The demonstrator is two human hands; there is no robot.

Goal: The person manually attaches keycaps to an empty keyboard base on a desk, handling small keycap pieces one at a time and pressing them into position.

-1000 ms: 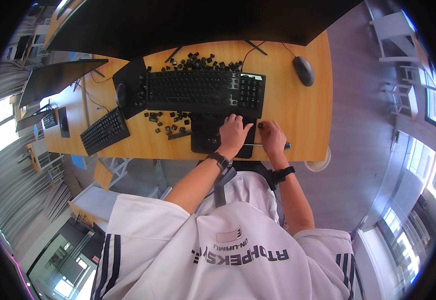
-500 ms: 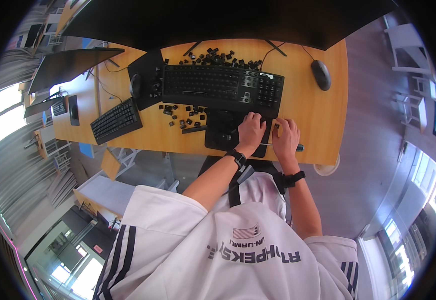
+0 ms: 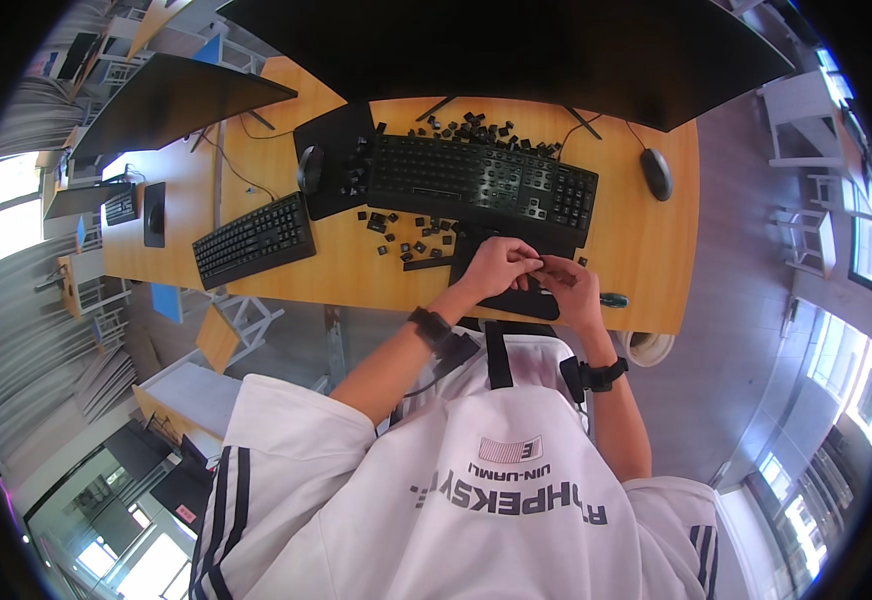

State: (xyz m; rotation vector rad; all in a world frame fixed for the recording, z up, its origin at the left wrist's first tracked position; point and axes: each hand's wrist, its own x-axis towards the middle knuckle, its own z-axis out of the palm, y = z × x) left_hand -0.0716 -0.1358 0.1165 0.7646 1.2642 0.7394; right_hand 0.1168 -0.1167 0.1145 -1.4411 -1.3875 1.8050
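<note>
My left hand (image 3: 502,264) and my right hand (image 3: 574,288) meet above a dark pad (image 3: 469,240) at the desk's front edge. Both are closed in a fingertip pinch on a small dark piece too tiny to name. Just beyond them lies a black keyboard (image 3: 436,178), with keycaps off in a patch right of its middle. Loose black keycaps (image 3: 426,247) are scattered in front of it, and more keycaps (image 3: 476,130) are heaped behind it. One keycap (image 3: 583,261) rests beside my right hand. A screwdriver with a teal handle (image 3: 613,300) lies right of that hand, its shaft partly hidden.
A large monitor (image 3: 516,60) spans the back of the wooden desk (image 3: 646,260). One mouse (image 3: 657,174) stands at the right; another mouse (image 3: 309,169) sits on a dark mat at the left. A second keyboard (image 3: 254,240) lies left, and a black strip (image 3: 428,264) near the front edge.
My hands have come together, fingertips meeting, where before they rested apart over the pad and desk. The whole view has shifted, so the desk appears further right and lower.
</note>
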